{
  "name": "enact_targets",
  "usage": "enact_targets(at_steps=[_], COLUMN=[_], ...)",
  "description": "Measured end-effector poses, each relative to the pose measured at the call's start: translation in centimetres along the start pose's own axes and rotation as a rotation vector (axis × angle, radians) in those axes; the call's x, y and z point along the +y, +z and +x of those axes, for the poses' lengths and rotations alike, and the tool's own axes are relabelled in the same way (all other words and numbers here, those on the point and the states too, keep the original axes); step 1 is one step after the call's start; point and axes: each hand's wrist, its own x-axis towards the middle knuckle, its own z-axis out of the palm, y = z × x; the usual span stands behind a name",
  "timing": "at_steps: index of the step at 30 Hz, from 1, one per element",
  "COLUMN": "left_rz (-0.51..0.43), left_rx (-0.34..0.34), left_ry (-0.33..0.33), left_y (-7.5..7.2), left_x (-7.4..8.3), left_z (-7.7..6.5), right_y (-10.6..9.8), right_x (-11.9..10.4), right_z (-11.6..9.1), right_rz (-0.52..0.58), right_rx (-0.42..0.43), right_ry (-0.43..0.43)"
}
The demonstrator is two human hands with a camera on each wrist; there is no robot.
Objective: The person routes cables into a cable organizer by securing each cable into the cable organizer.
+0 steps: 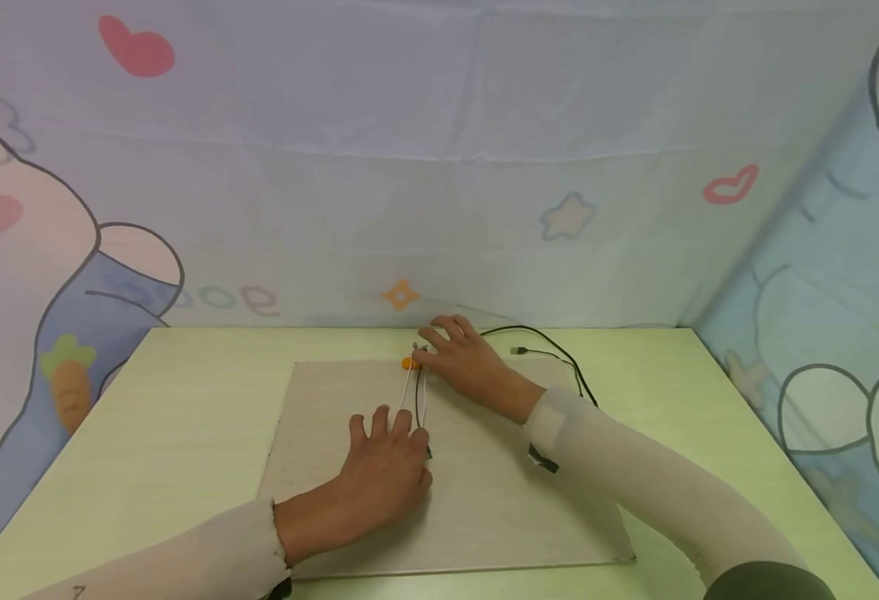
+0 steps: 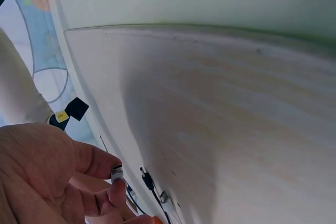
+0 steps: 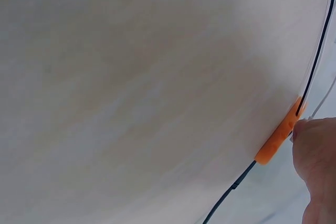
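slim cables at the orange holder: limp leads, firm ends

the orange holder (image 3: 275, 137) lies at the far edge of the pale board (image 1: 499, 517) on the counter (image 1: 184, 417). a white cable (image 1: 405, 392) and a black cable (image 1: 417, 396) run from it toward the near side. left hand (image 1: 384, 475), on the near side of the holder: thumb and a finger pinch a small metal-tipped plug (image 2: 117, 173). right hand (image 1: 471, 362), at the holder: fingers spread apart, thumb tip against or just beside the orange; cannot tell whether it pinches anything. a black connector (image 2: 147, 178) and a second metal plug (image 2: 164, 196) lie between holder and left hand. a loose usb plug (image 1: 518, 351) lies to the right of the holder.

handling, judged by eye: cables light and flexible, likely to bend away if pushed from far back; smooth jackets may slide between fingertips. plugs rigid, small; the join between plug and cable is probably the weak spot. best hold: the plug body, or the cable close to the holder. holder looks light, perhaps slightly yielding; steady it by its sides.
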Motion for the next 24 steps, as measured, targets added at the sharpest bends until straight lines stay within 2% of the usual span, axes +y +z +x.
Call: enact_targets(at_steps=[1,3,6,7,9,10,13,15,16,17,20,22,23,24], left_rz=[0.008,0.021,0.038,0.039,0.039,0.04,0.038,0.035,0.038,0.033,0.041,0.04,0.046,0.046], left_rx=[-0.013,0.011,0.043,0.073,0.075,0.092,0.083,0.042,0.058,0.031,0.026,0.065,0.048,0.06], left_ry=[-0.006,0.005,0.019,0.031,0.031,0.038,0.033,0.02,0.029,0.019,0.021,0.034,0.023,0.025], left_y=[-1.2,-1.0,-0.5,0.3,0.7,1.4,1.7,1.2,1.8,1.5,2.5,4.1,4.1,4.8], left_x=[0.7,0.7,0.6,0.3,0.2,-0.1,0.0,0.3,0.1,0.3,-0.1,-0.8,-0.8,-1.1], left_z=[-0.3,-0.1,0.2,0.5,0.8,1.1,1.5,1.6,1.9,2.0,2.6,3.3,3.4,3.6], right_y=[0.1,0.2,0.5,0.6,0.7,0.7,0.7,0.7,0.6,0.7,0.7,0.7,0.8,0.8], right_x=[0.1,0.2,0.5,0.6,0.8,0.9,1.2,1.4,1.4,1.5,1.7,1.7,1.8,1.8], right_z=[0.0,0.0,-0.1,0.0,0.0,0.0,0.0,0.1,0.1,0.1,0.2,0.4,0.4,0.5], right_rz=[-0.001,0.001,0.003,0.005,0.002,0.001,-0.017,-0.035,-0.042,-0.052,-0.084,-0.099,-0.11,-0.115], right_rx=[0.0,-0.007,0.005,0.013,0.024,0.034,0.058,0.068,0.072,0.075,0.074,0.072,0.068,0.067], right_ry=[-0.001,0.0,0.004,0.005,0.008,0.008,-0.002,-0.012,-0.017,-0.023,-0.034,-0.037,-0.038,-0.038])
